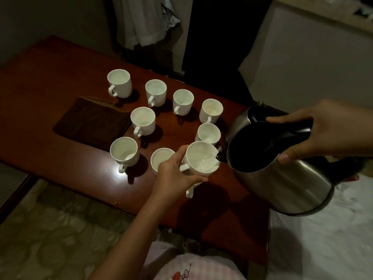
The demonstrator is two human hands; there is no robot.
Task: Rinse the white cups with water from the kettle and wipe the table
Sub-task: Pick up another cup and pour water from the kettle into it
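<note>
The white cup [202,158] is lifted just above the table's [60,77] near edge, gripped in the left hand [173,174], taking water from the kettle [278,174] tilted by the right hand [323,128], which clasps its handle. This looks like the rinsing step; next comes righting the kettle and swirling out the cup, with the brown cloth [92,122] untouched beside the other cups.

The cups [143,120] stood in a loose cluster on the table [60,77]; a folded cloth [90,122] lay flat just left of them. The left hand [173,174] held one cup [201,158] at the near right of the cluster, above another cup whose handle showed beneath; the kettle [282,178], gripped by the right hand [323,130], tilted just right of it, spout over its rim.
</note>
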